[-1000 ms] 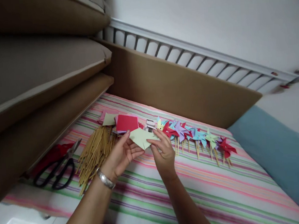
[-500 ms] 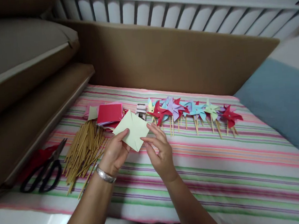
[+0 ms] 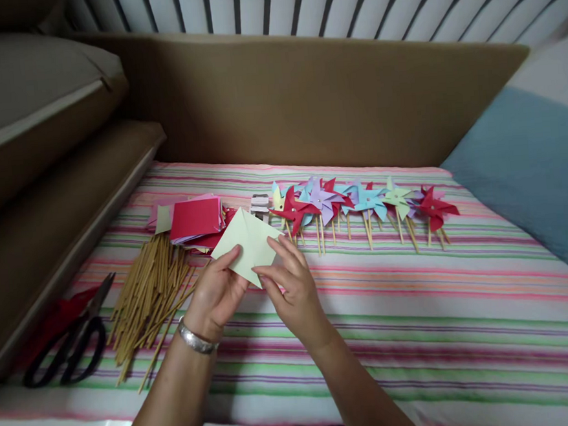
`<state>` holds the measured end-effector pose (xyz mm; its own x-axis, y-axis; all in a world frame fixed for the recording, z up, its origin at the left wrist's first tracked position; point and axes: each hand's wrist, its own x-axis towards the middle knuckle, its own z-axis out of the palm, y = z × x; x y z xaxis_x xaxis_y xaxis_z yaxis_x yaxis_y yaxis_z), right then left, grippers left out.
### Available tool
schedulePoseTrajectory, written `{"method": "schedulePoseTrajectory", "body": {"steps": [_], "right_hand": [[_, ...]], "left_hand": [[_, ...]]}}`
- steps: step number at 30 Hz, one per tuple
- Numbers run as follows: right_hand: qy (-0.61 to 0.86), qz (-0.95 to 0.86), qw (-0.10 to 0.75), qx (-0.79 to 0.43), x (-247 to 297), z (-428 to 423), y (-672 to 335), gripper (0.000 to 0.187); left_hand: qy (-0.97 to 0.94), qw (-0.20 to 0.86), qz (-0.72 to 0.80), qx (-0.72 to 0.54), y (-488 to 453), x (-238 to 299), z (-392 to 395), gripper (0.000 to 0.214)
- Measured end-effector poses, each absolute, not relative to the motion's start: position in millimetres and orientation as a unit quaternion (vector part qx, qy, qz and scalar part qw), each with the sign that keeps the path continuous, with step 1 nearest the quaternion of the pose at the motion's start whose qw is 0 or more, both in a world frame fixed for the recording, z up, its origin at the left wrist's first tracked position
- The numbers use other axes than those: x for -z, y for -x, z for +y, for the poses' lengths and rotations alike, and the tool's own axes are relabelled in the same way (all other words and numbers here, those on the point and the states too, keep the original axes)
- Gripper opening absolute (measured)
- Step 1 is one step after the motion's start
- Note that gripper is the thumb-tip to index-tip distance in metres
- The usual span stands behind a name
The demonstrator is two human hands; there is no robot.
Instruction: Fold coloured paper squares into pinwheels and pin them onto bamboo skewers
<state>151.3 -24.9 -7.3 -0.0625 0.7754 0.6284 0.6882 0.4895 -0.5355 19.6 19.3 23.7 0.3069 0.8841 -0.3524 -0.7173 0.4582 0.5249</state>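
Paper (image 3: 242, 242), pale green, pinched in the left hand (image 3: 220, 290) above the striped cloth (image 3: 429, 281), with the right hand (image 3: 291, 282) at its edge, too unclear to tell whether pinching. Seemingly slit but flat, unlike finished-looking pinwheels (image 3: 368, 200) in the row beyond. Apparently unused: loose sticks (image 3: 146, 287) and stacked sheets (image 3: 195, 218).

The person wears a broad, rounded, silver-coloured bracelet (image 3: 196, 338) with a bright metallic sheen around the left wrist (image 3: 200, 324), any surface pattern too small to make out, while the left forearm (image 3: 166, 385), right forearm (image 3: 358, 378), left hand (image 3: 221, 292) and right hand (image 3: 293, 290) are all bare.
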Motion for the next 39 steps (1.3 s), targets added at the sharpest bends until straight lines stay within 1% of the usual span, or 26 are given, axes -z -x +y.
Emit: {"method": "schedulePoseTrajectory", "body": {"steps": [3, 9, 16, 20, 24, 34, 39], "right_hand": [[0.488, -0.74, 0.461, -0.046, 7, -25, -149, 0.023], [0.488, -0.728, 0.475, -0.075, 4, -25, -146, 0.014], [0.544, -0.661, 0.501, -0.127, 3, -24, -145, 0.008], [0.577, -0.616, 0.511, -0.162, 4, -22, -149, 0.004], [0.596, -0.58, 0.522, -0.19, 6, -19, -152, 0.005], [0.625, -0.527, 0.532, -0.219, 6, -16, -154, 0.007], [0.638, -0.52, 0.524, -0.219, 6, -16, -153, 0.007]], "left_hand": [[-0.134, 0.797, 0.308, -0.502, -18, -24, 19, 0.034], [-0.149, 0.772, 0.346, -0.512, -22, -18, 15, 0.033], [-0.223, 0.702, 0.381, -0.559, -29, -4, 10, 0.029], [-0.272, 0.68, 0.403, -0.549, -34, -6, 5, 0.022], [-0.301, 0.682, 0.403, -0.531, -38, -9, 2, 0.023], [-0.294, 0.719, 0.37, -0.51, -41, -12, -2, 0.016], [-0.311, 0.703, 0.409, -0.491, -42, -14, -4, 0.016]]}}
